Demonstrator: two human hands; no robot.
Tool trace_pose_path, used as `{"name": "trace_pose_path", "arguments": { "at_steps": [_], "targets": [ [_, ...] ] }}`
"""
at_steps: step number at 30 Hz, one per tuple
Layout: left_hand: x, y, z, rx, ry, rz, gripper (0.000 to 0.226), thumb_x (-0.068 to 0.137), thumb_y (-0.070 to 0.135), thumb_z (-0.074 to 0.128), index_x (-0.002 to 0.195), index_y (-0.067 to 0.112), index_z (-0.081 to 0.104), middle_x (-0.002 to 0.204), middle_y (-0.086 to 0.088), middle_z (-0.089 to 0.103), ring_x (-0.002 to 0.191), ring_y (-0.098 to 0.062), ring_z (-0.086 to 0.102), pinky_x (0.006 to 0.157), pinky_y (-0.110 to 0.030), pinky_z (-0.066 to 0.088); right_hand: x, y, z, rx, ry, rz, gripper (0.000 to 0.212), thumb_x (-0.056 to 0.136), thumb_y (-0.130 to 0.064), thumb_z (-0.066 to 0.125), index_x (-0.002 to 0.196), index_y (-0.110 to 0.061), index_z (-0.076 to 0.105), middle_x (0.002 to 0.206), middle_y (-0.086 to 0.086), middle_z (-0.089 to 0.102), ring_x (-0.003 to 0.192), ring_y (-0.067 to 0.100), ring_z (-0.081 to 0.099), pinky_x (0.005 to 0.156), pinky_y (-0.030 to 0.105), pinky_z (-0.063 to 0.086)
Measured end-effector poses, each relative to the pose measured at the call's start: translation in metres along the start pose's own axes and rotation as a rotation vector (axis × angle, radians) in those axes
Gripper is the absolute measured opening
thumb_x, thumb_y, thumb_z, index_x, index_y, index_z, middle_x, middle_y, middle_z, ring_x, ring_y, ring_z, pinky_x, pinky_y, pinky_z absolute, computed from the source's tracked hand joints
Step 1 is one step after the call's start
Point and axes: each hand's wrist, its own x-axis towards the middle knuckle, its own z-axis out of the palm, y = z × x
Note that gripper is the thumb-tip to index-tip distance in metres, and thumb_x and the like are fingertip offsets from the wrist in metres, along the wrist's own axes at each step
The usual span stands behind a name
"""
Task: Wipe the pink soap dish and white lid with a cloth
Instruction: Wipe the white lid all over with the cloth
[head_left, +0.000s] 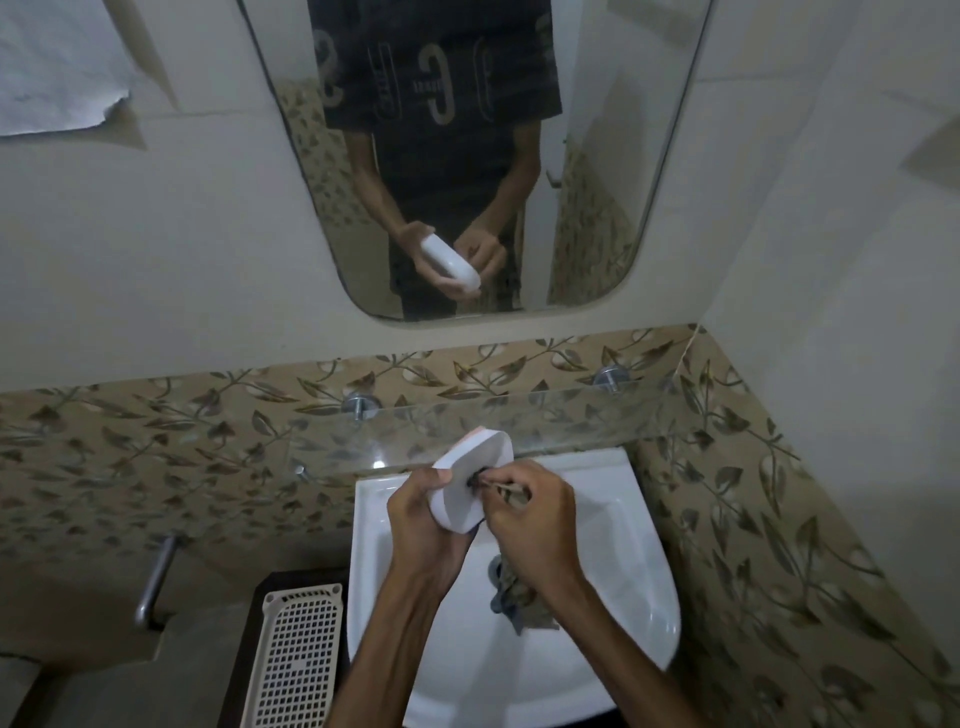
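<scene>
L hand: my left hand (422, 512) grips the lid, fingers curled round its lower-left edge, thumb on the near side.
R hand: my right hand (530, 512) pinches the cloth, fingertips bunched, pressing it onto the lid's inner face.
Lid: white lid (470, 480), oval, held tilted above the sink, open side facing me; upper end points to abt 1 o'clock.
Soap dish: pink edge (471, 431) peeks out at the lid's top, 12 o'clock of my hands; can't tell if that is the dish itself or how it sits w/ the lid.
Cloth: dark patterned cloth (519, 597), one end at my R fingertips, the rest hangs under my R wrist twd 6 o'clock, over the basin.
Sink: white sink (639, 597) below both hands, drain partly hidden by cloth.
Shelf: glass shelf (571, 421) at 12 o'clock, just behind the lid, on 2 metal pegs.
Mirror: mirror (597, 208) above, shows both hands w/ the lid.
Basket: cream grid basket (296, 654) at 8 o'clock, beside the sink.
Bar: metal bar (156, 577) at 9 o'clock on the wall.
Wall: leaf-pattern tiles (156, 457) round the sink.
</scene>
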Motion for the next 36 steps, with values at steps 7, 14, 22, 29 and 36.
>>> {"name": "trace_pose_path", "arguments": {
  "at_steps": [7, 14, 22, 29, 36],
  "targets": [
    [0.001, 0.001, -0.001, -0.022, -0.019, 0.010, 0.043, 0.058, 0.020, 0.064, 0.094, 0.008, 0.083, 0.090, -0.016, 0.073, 0.078, -0.025, 0.071, 0.068, -0.035, 0.055, 0.004, 0.001, 0.004, -0.006, 0.019, 0.017, 0.016, 0.077, -0.006, 0.077, 0.086, -0.017, 0.084, 0.086, -0.009, 0.080, 0.080, 0.002, 0.073, 0.076, 0.026, 0.061],
    [0.001, 0.003, 0.001, -0.046, -0.050, -0.013, 0.046, 0.061, 0.023, 0.064, 0.100, 0.008, 0.082, 0.094, -0.017, 0.074, 0.081, -0.027, 0.072, 0.071, -0.036, 0.058, 0.003, -0.005, 0.011, 0.054, 0.148, 0.023, 0.016, 0.080, -0.011, 0.077, 0.090, -0.021, 0.084, 0.089, -0.011, 0.080, 0.082, 0.000, 0.071, 0.077, 0.026, 0.062],
    [-0.001, 0.000, 0.006, -0.122, -0.011, -0.042, 0.039, 0.064, 0.029, 0.069, 0.096, 0.006, 0.074, 0.098, -0.017, 0.067, 0.086, -0.029, 0.066, 0.075, -0.038, 0.050, 0.007, -0.011, 0.014, 0.014, 0.166, -0.124, 0.021, 0.078, -0.001, 0.076, 0.092, -0.014, 0.083, 0.092, -0.004, 0.080, 0.084, 0.003, 0.072, 0.079, 0.026, 0.061],
    [0.000, -0.004, 0.001, -0.173, -0.008, -0.034, 0.040, 0.055, 0.031, 0.081, 0.085, 0.011, 0.064, 0.086, -0.010, 0.060, 0.079, -0.024, 0.059, 0.067, -0.032, 0.049, 0.008, -0.023, 0.012, -0.053, -0.021, -0.318, 0.026, 0.075, -0.003, 0.071, 0.091, -0.020, 0.083, 0.093, -0.009, 0.080, 0.087, 0.004, 0.074, 0.078, 0.022, 0.059],
    [0.000, -0.008, 0.003, -0.107, -0.063, -0.019, 0.058, 0.076, 0.031, 0.057, 0.124, 0.000, 0.071, 0.113, -0.022, 0.069, 0.097, -0.032, 0.066, 0.082, -0.043, 0.046, 0.026, -0.018, -0.006, -0.446, 0.044, -0.154, 0.016, 0.081, -0.006, 0.071, 0.086, -0.019, 0.080, 0.088, -0.003, 0.077, 0.078, 0.020, 0.070, 0.063, 0.029, 0.056]
  ]
}}
